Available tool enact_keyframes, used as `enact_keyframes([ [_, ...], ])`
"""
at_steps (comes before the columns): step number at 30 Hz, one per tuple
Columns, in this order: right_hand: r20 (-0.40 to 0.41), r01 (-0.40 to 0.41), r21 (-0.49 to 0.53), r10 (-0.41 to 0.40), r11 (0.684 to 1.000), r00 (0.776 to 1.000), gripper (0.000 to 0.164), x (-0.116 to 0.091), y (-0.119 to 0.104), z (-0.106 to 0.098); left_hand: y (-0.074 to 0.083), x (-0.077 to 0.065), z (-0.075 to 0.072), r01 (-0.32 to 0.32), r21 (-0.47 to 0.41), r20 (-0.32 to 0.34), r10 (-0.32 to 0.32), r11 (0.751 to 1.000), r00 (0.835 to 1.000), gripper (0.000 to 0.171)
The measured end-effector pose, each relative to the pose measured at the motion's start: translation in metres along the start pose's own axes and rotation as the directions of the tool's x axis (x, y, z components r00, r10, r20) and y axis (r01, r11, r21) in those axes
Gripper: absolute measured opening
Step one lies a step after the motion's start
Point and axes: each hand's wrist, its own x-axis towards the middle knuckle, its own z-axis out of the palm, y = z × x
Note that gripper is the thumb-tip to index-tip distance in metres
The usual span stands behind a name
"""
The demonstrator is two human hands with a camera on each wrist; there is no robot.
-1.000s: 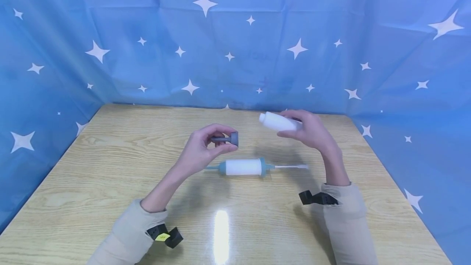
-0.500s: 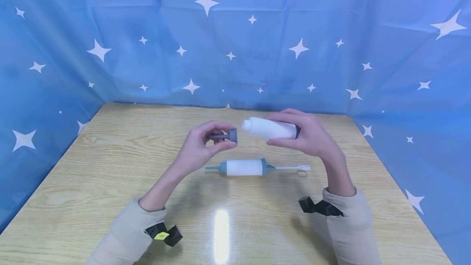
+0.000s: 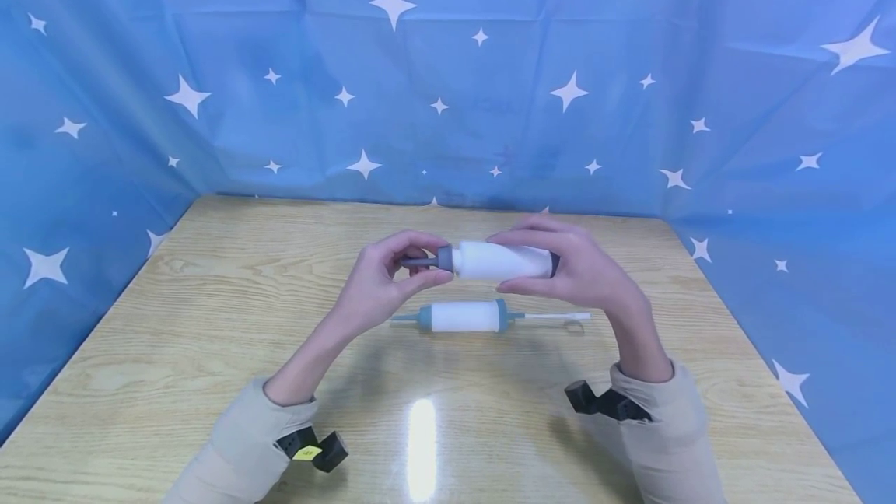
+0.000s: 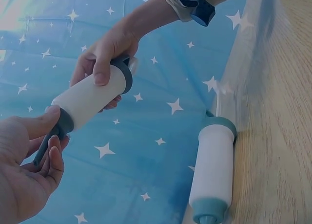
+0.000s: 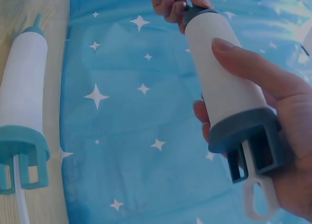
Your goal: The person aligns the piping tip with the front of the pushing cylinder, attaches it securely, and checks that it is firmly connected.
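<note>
My right hand (image 3: 591,267) grips a large white syringe (image 3: 500,261) level above the table, thumb along one side of the barrel. Its dark blue-grey collar and white plunger ring (image 5: 265,216) point back toward the right wrist. With thumb and fingers, my left hand (image 3: 374,282) pinches a dark nozzle cap (image 4: 64,122) whose thin spout points into the palm. The cap's wide end meets the syringe's front end, in line with it. A second white syringe (image 3: 465,316) with teal ends lies just nearer on the table, its plunger rod drawn out to the right.
The light wood table (image 3: 210,317) carries a bright glare strip near its front. A blue curtain (image 3: 448,61) with white stars rises behind the table and along its sides. Black wrist cameras sit on both sleeves.
My right hand has brought the white syringe left and slightly down, from well apart to right against the nozzle cap. The left hand has stayed nearly still.
</note>
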Motion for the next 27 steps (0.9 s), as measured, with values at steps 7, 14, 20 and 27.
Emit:
enact_keyframes([
  [7,-0.006,0.024,-0.048,-0.024,0.999,1.000,0.053,0.0010,-0.0051,0.0002,-0.0002,-0.0005,-0.0002,0.003,-0.015,-0.007,-0.003,1.000,1.000,0.031],
  [14,-0.034,0.086,-0.099,-0.090,0.991,0.995,0.054,-0.0022,-0.0073,0.0032,-0.0005,-0.0003,0.0014,-0.003,-0.052,-0.008,0.003,0.999,1.000,0.027],
  [20,-0.065,0.126,-0.129,-0.136,0.984,0.989,0.050,-0.0061,-0.0060,0.0064,-0.0029,-0.0004,0.0029,0.018,-0.066,0.018,-0.017,0.998,1.000,0.023],
  [27,-0.063,0.134,-0.134,-0.143,0.982,0.988,0.050,-0.0057,-0.0072,0.0070,-0.0042,-0.0006,0.0026,0.022,-0.083,0.054,-0.018,0.996,0.998,0.021],
])
